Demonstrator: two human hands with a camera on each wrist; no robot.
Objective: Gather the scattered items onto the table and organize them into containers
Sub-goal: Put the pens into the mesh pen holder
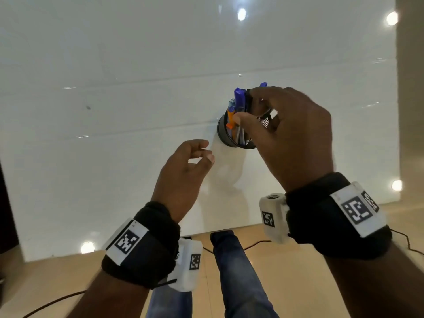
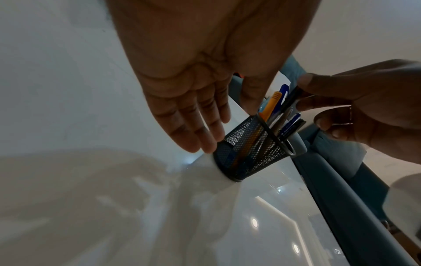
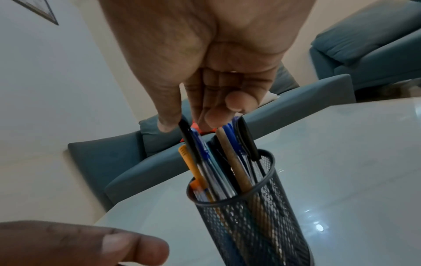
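A black mesh pen cup (image 1: 229,134) stands on the glossy white table (image 1: 114,134), right of centre. It holds several pens: blue, orange, black and a wooden pencil (image 3: 234,167). My right hand (image 1: 245,106) hovers over the cup, and its thumb and fingers pinch the top of a black pen (image 3: 188,140) whose lower part stands inside the cup (image 3: 250,216). My left hand (image 1: 207,151) hangs just left of the cup with its fingers relaxed, holding nothing. In the left wrist view its fingertips (image 2: 200,144) lie close to the cup's base (image 2: 248,153); I cannot tell whether they touch it.
The table's near edge (image 1: 137,244) runs below my wrists, over a wooden floor (image 1: 57,283) with cables and my legs in jeans (image 1: 231,271). Blue-grey chair backs (image 3: 127,172) and a sofa (image 3: 364,45) stand beyond the far edge.
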